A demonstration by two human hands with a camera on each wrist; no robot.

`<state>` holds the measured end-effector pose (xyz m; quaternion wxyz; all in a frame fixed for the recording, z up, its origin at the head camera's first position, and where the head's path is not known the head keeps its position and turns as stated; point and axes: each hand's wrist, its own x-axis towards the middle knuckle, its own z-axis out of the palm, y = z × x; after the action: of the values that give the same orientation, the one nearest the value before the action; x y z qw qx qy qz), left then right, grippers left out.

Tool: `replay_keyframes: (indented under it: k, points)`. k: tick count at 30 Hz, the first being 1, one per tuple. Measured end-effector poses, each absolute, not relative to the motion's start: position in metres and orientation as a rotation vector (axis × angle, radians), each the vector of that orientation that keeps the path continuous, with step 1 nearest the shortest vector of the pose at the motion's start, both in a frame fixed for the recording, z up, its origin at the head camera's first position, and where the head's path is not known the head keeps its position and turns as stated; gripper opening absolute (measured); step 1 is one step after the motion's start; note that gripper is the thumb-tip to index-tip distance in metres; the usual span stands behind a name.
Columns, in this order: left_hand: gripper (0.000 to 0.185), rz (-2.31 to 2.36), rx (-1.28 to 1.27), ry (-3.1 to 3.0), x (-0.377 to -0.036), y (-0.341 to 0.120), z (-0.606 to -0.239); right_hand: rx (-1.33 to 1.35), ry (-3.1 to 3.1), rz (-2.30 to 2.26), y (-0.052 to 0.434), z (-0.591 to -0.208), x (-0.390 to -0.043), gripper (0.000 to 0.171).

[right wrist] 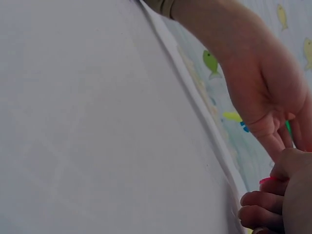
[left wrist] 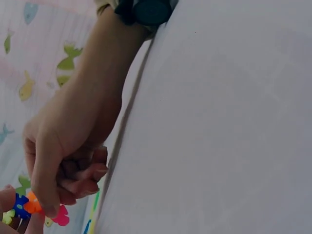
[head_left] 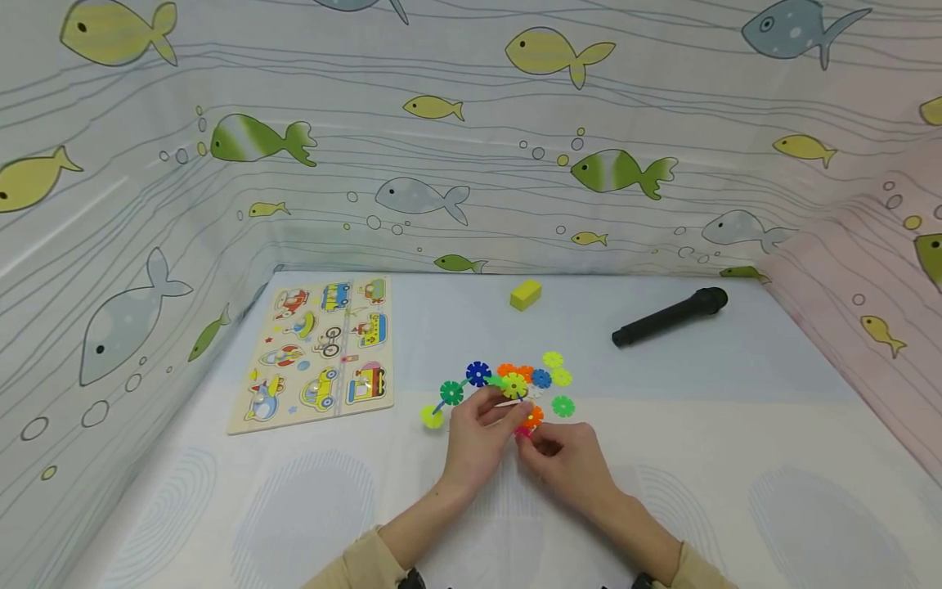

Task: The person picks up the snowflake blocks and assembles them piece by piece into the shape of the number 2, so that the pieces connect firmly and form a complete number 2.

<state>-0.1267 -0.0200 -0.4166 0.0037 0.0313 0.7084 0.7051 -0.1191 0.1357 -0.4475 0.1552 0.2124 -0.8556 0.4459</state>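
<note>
While both hands met over the middle of the pale cloth-covered table, the work in hand was a linked cluster of small, flat, notched plastic snowflake discs in blue, green, yellow and orange, lying just beyond the fingertips. The left hand had its fingers curled about the near edge of that cluster, steadying it. The right hand pinched a single pink disc between thumb and forefinger, held against an orange disc of the cluster; the left wrist view showed this plainly. Loose discs, one green and two lime, lay just beside the cluster, apart from it. In my judgement these pieces would handle as very light, stiff and smooth, liable to slip or skate on the cloth, and the joints would part if twisted; the sound hold was by the flat faces near the rim, leaving the slots free. Elsewhere stood a wooden vehicle peg puzzle board to the left, a yellow block and a black microphone near the back.
</note>
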Motion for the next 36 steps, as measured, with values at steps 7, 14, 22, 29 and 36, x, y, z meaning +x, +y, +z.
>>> replay_keyframes:
  k: [7, 14, 22, 29, 36]
  points:
    - [0.032, 2.225, 0.091, 2.232, -0.127, -0.021, -0.415, 0.59, -2.381, 1.438, 0.135, -0.445, -0.118, 0.015]
    - [0.035, 2.238, 0.057, 2.25, -0.126, -0.022, -0.413, 0.209, -2.436, 2.003, 0.132, -0.437, -0.12, 0.015]
    - [0.039, 2.269, 0.045, 2.257, -0.127, -0.024, -0.411, -0.004, -2.4, 2.299, 0.132, -0.436, -0.123, 0.042]
    - [0.041, 2.284, 0.066, 2.24, -0.126, -0.024, -0.411, 0.011, -2.459, 2.215, 0.133, -0.435, -0.123, 0.028]
    - [0.037, 2.307, 0.064, 2.203, -0.125, -0.023, -0.41, 0.15, -2.458, 2.275, 0.134, -0.435, -0.123, 0.033]
